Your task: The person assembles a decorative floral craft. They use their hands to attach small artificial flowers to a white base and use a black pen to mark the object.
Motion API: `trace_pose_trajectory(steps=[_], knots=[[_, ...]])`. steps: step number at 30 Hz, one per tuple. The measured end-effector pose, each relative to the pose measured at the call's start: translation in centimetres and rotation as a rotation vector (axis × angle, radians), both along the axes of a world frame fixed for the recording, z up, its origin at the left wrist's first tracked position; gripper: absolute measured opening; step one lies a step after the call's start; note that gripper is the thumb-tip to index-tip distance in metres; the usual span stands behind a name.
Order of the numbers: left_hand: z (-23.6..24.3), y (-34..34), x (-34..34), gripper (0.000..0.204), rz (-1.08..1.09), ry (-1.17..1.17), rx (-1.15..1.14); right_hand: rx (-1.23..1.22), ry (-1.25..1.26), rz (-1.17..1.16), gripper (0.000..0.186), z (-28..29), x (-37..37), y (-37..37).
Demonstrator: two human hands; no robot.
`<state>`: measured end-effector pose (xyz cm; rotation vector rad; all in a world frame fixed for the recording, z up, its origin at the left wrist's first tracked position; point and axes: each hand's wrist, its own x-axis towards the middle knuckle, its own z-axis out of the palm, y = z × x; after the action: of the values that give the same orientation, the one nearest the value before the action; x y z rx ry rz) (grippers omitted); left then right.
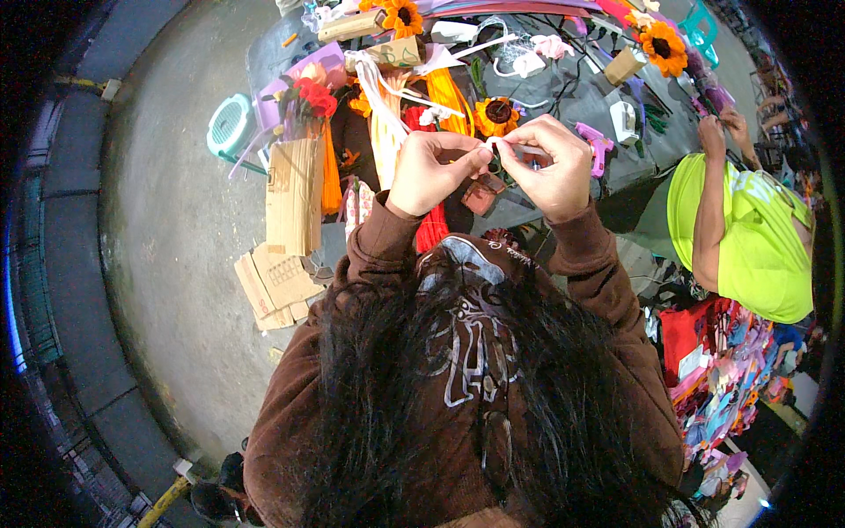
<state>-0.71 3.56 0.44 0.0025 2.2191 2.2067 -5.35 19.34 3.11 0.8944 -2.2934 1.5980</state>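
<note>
Both hands are raised together over the near edge of a grey table, working on a thin white strip that spans the small gap between them. The left hand has its fingers curled in tight, thumb and forefinger pinched on the left end of the strip; the right hand is likewise closed narrow, its fingertips gripping the strip's right end, so the strip sits just above a small sunflower lying on the table behind the knuckles. Both forearms wear brown sleeves, and long dark hair hangs down over the brown sweatshirt at the bottom of the view. To the left of the hands, bundles of orange and cream strips hang over the table's edge, beside a red flower and pieces of brown cardboard. A pink glue gun lies just right of the right hand. A mint-green fan stands on the concrete floor to the left. At the right, a person in a bright yellow-green shirt reaches a hand onto the table near a larger sunflower
</note>
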Motion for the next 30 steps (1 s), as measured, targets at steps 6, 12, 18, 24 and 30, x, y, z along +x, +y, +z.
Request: trace_pose_trajectory(steps=[6, 12, 18, 24, 30], knots=[[-0.1, -0.1, 0.0, 0.019, 0.018, 0.015, -0.022, 0.027, 0.055, -0.068, 0.01, -0.1, 0.5, -0.9], [0.0, -0.4, -0.1, 0.019, 0.049, 0.052, -0.057, -0.09, 0.003, -0.169, 0.011, -1.1, 1.0, -2.1], [-0.1, -0.3, 0.0, 0.018, 0.113, 0.014, 0.027, -0.197, -0.087, -0.177, 0.01, -1.0, 1.2, -1.9], [-0.3, 0.5, -0.1, 0.015, 0.157, 0.014, 0.126, -0.168, -0.059, -0.184, 0.009, -1.9, 2.0, -1.6], [-0.3, 1.1, -0.1, 0.015, 0.194, 0.088, 0.15, -0.237, -0.091, -0.149, 0.011, -2.0, 2.7, -2.0]])
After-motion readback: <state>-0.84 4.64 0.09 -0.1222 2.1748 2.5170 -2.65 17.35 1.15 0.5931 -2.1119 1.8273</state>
